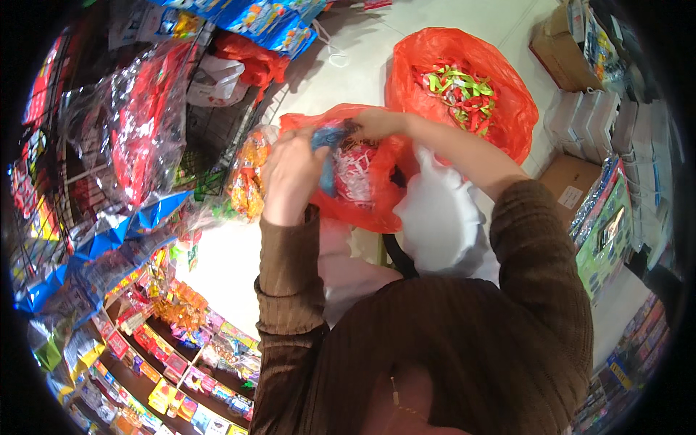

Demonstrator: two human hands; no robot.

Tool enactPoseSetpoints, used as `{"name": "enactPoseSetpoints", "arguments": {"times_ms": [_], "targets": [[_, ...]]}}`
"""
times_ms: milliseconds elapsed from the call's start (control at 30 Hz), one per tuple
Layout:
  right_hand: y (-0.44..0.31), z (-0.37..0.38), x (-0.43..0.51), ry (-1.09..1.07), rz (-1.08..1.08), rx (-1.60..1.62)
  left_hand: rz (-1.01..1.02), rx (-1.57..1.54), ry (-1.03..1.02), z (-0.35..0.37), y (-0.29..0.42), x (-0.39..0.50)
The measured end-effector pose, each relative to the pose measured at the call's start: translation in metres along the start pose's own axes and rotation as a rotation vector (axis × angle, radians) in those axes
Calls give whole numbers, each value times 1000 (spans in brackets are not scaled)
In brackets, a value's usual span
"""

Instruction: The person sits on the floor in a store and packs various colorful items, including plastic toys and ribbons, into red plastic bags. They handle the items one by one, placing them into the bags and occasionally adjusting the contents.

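My left hand (293, 166) is at the left side of an open red plastic bag (375, 215), its fingers on a blue item (328, 138) that looks like a bundle or packet. My right hand (372, 124), blurred, reaches over the far rim beside a dark tangled bit; what it holds is unclear. Inside the bag lie white and pink strips (356, 171). A larger red plastic bag (514, 98), holding green and red ribbon-like pieces (462, 89), stands on the floor beyond my right forearm. A white plastic bag (440, 212) is just right of the nearer red bag.
Orange-wrapped packets (251, 168) sit left of my left hand, by wire racks with packaged goods. Shelves of small colourful boxes (163, 394) fill the lower left. At the right are a cardboard box (565, 179), bundled white stacks (582, 119) and another open carton (557, 54).
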State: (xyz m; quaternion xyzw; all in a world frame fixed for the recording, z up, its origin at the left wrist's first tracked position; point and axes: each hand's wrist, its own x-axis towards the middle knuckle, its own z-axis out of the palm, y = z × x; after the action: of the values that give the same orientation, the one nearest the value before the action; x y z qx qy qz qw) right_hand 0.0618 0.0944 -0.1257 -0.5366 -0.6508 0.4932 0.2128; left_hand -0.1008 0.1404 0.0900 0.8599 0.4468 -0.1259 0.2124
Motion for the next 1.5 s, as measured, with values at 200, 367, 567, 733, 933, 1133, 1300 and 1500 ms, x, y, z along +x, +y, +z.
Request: {"name": "enactPoseSetpoints", "arguments": {"times_ms": [200,367,567,733,933,1133,1300,1500], "targets": [[31,4,-26,432,84,-69,61,57,104,1,1,6],[89,-38,-108,1249,465,-140,157,44,104,5,9,1],[173,-37,-189,940,1297,-241,120,38,-10,14,24,5],[201,-41,-188,1083,1102,-475,101,72,-46,19,27,14],[203,-32,-171,852,1137,-589,142,-13,-76,22,33,18],[199,-35,-184,1264,911,-263,112,-16,-64,19,39,21],[198,-43,-182,834,971,-497,183,1,-49,22,49,14],[217,-33,-141,729,1178,-652,150,15,-105,30,52,18]]}}
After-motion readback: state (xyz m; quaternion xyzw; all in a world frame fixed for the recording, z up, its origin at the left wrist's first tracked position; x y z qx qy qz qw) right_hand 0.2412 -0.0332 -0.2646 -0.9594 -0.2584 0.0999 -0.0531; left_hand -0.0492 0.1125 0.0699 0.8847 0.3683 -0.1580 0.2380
